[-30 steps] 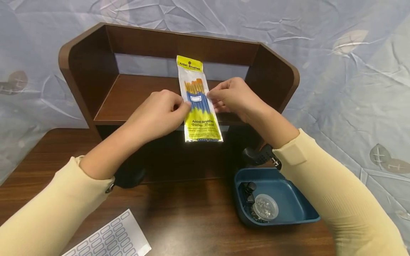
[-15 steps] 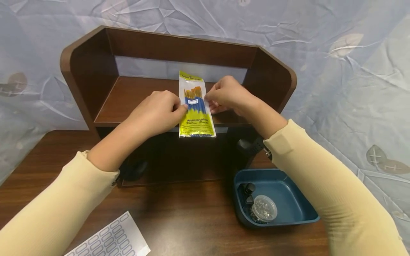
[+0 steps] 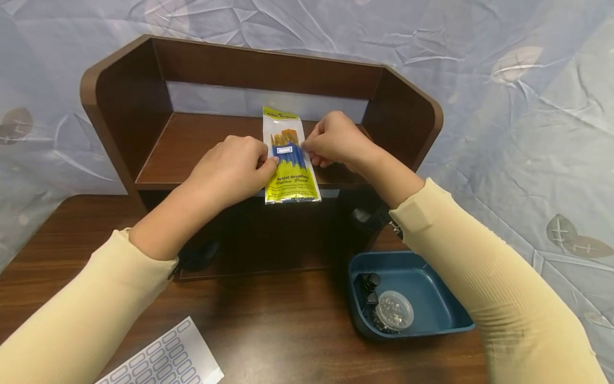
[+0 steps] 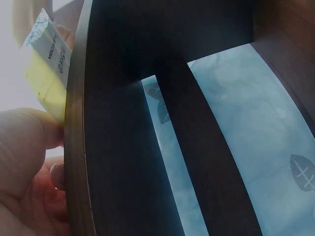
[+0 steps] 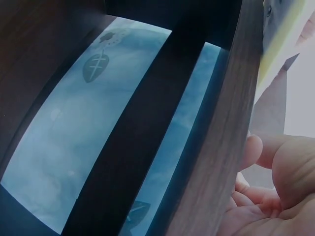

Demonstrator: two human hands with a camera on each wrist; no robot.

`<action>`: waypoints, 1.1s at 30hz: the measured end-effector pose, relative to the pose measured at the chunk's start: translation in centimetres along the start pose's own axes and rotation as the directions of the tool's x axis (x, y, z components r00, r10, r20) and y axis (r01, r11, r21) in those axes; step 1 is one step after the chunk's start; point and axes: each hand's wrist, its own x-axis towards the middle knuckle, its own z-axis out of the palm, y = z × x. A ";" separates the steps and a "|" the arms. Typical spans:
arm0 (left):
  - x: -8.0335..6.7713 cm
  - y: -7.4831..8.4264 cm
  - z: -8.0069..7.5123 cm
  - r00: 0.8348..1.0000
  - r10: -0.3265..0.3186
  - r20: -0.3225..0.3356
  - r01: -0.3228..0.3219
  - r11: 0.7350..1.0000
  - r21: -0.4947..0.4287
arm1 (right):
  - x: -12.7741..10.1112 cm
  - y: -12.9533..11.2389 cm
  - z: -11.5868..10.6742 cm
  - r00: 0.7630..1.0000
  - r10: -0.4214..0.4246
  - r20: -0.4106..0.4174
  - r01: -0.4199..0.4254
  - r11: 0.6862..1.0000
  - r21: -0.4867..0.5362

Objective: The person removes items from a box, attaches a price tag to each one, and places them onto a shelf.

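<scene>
Head view shows the left hand (image 3: 230,168) and right hand (image 3: 338,140) pinching the pack (image 3: 291,173) by its two sides, over the front edge of the shelf (image 3: 201,144), the label (image 3: 284,150) already on it, so only settling and releasing it seems left.

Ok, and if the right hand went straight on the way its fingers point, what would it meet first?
The packet of brushes, most likely: the right hand has its fingertips at the packet's right edge, though whether they touch is hard to tell.
</scene>
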 end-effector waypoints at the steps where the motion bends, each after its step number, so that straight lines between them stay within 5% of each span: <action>1: 0.0 0.0 0.0 1.000 0.000 -0.001 0.000 1.000 0.002 | 0.0 0.0 0.0 1.000 -0.001 -0.001 0.001 1.000 -0.004; 33: -0.1 -0.4 0.7 0.999 0.041 -0.031 -0.041 0.999 -0.012 | -0.4 0.9 0.3 0.995 -0.053 -0.083 0.053 0.999 -0.004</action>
